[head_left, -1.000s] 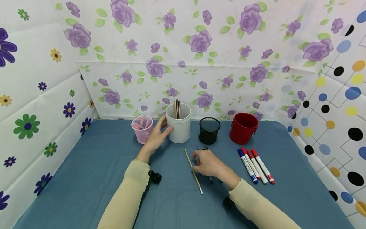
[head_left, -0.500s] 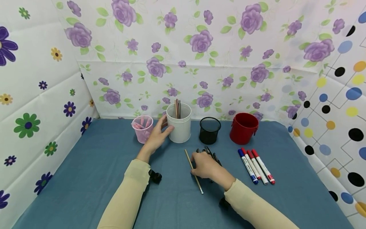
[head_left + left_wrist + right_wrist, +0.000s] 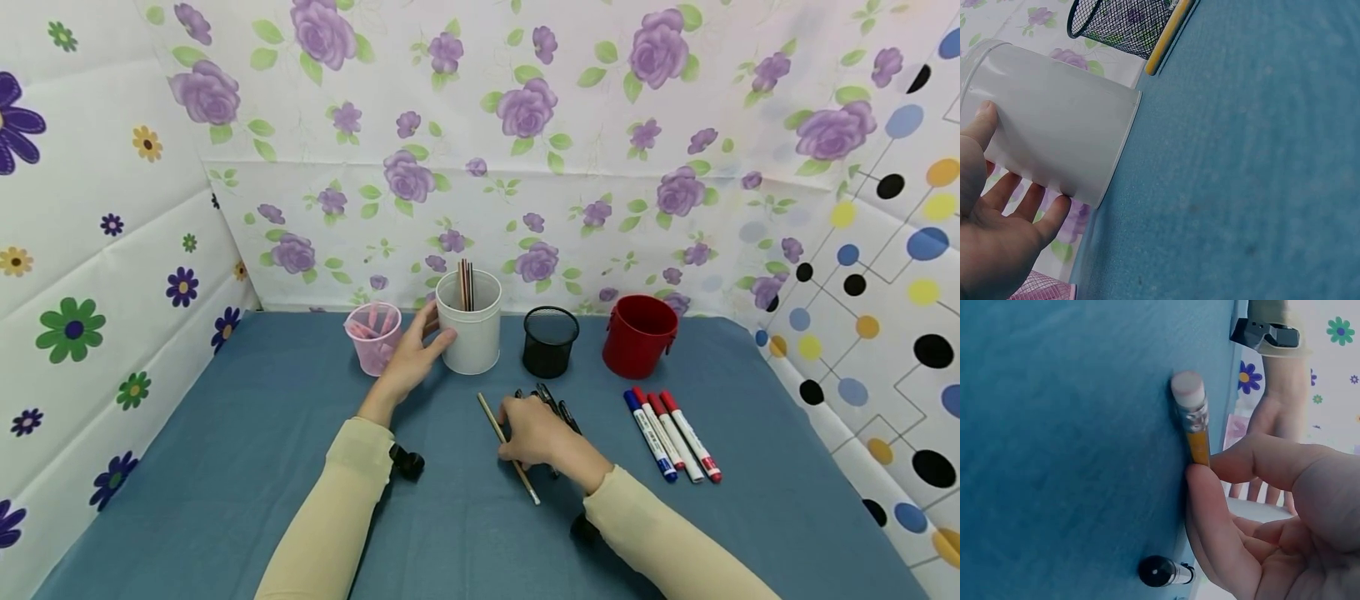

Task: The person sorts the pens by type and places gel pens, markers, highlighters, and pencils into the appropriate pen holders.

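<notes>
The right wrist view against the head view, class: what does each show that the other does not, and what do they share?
Only the right wrist view: where the right hand's fingertips meet on the pencil, and, in clear detail, the metal band below its eraser.

Only the head view: the red bucket, the black mesh cup, the markers and the thin sticks standing in the white container.

Both: the two hands, the pencil, at least one black pen and the blue tabletop.
</notes>
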The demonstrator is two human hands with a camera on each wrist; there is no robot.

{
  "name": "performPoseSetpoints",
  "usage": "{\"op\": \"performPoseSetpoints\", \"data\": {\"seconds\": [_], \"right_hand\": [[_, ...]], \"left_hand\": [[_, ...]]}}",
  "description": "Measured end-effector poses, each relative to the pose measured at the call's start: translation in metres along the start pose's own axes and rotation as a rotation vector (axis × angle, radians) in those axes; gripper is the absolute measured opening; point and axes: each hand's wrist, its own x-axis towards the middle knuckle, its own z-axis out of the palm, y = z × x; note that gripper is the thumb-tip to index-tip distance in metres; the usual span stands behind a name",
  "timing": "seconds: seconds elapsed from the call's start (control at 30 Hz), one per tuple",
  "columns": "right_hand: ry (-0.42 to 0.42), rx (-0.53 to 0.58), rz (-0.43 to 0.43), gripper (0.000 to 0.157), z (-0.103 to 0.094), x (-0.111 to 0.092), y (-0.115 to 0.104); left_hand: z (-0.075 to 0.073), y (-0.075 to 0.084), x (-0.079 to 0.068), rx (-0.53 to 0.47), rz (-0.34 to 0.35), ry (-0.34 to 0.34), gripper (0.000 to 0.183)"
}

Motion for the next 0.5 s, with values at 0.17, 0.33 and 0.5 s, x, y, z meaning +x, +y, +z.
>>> {"op": "performPoseSetpoints", "data": {"seconds": [0.17, 0.33, 0.5], "right_hand": [[-0.033, 0.043, -0.012, 0.038, -0.003, 0.002, 0.005], [-0.053, 0.132, -0.034, 0.034, -0.008, 0.002, 0.011], [-0.064, 0.242, -0.086, 0.026, -0.014, 0.004, 0.017]], "left_hand": [[-0.001, 0.001, -0.001, 0.013, -0.007, 0.002, 0.074], [0.0, 0.0, 0.0, 0.018, -0.006, 0.007, 0.074], [0.0, -0.001, 0.0, 0.013, -0.003, 0.008, 0.074]]}}
